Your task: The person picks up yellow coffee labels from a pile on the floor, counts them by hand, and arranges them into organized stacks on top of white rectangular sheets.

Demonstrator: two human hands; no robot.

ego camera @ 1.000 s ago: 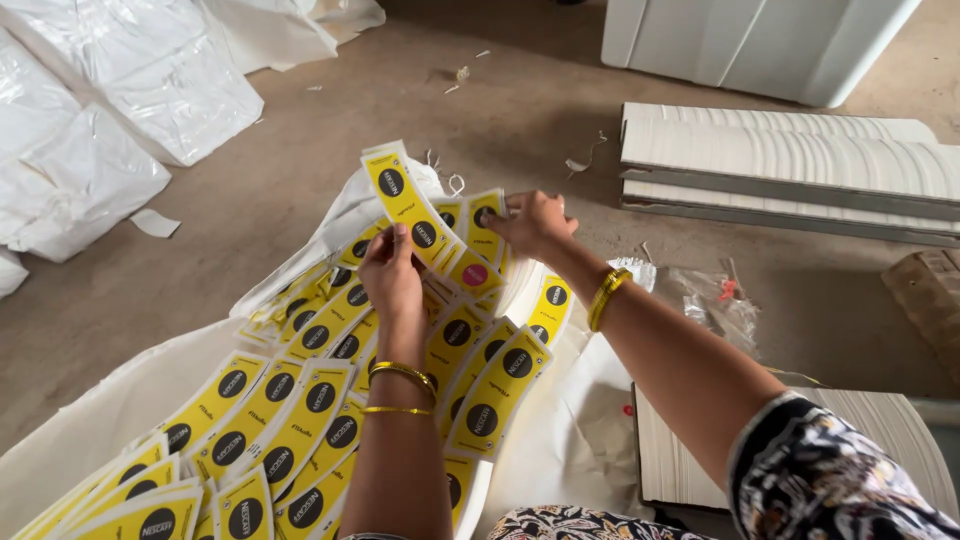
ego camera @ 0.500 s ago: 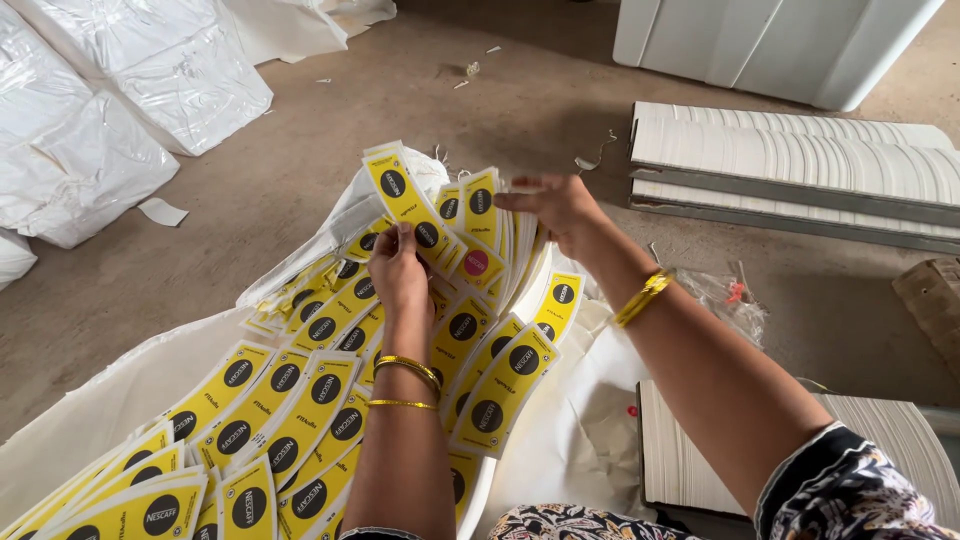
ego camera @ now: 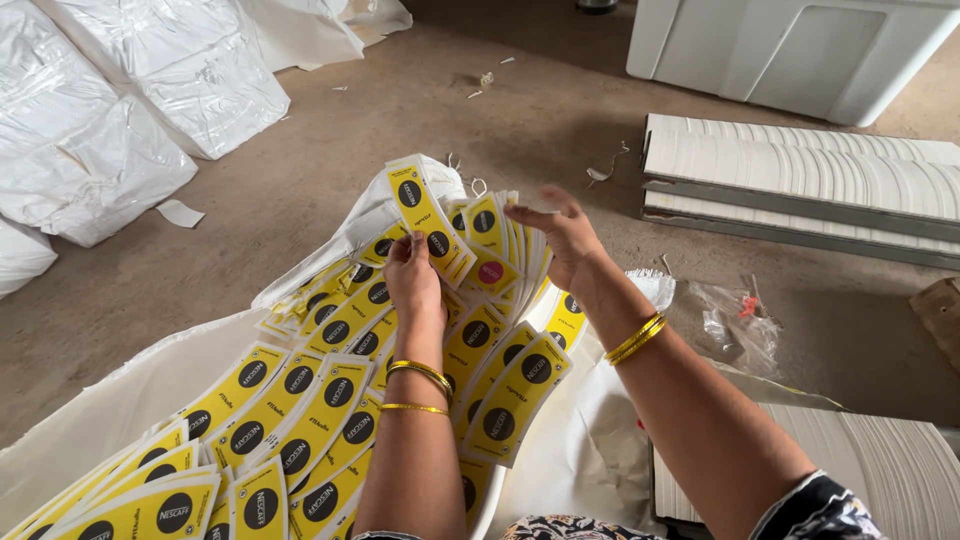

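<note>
Many long yellow labels [ego camera: 300, 410] with black round marks lie fanned out over a white sheet [ego camera: 110, 400] on the floor in front of me. My left hand [ego camera: 412, 275] grips a bundle of these yellow labels [ego camera: 425, 215] at the far end of the fan, one label sticking up. My right hand [ego camera: 565, 235] hovers just right of the bundle, fingers spread and touching the edges of the stacked labels [ego camera: 515, 245]. Both wrists wear gold bangles.
White sacks [ego camera: 120, 120] lie at the left on the dusty floor. Stacks of white sheets [ego camera: 800, 175] sit at the right, another stack [ego camera: 880, 470] at lower right. A white box [ego camera: 790, 50] stands at the back. A crumpled clear bag [ego camera: 735, 325] lies nearby.
My right hand has drawn a little to the right and opened its fingers beside the bundle. The left hand keeps its hold on the labels.
</note>
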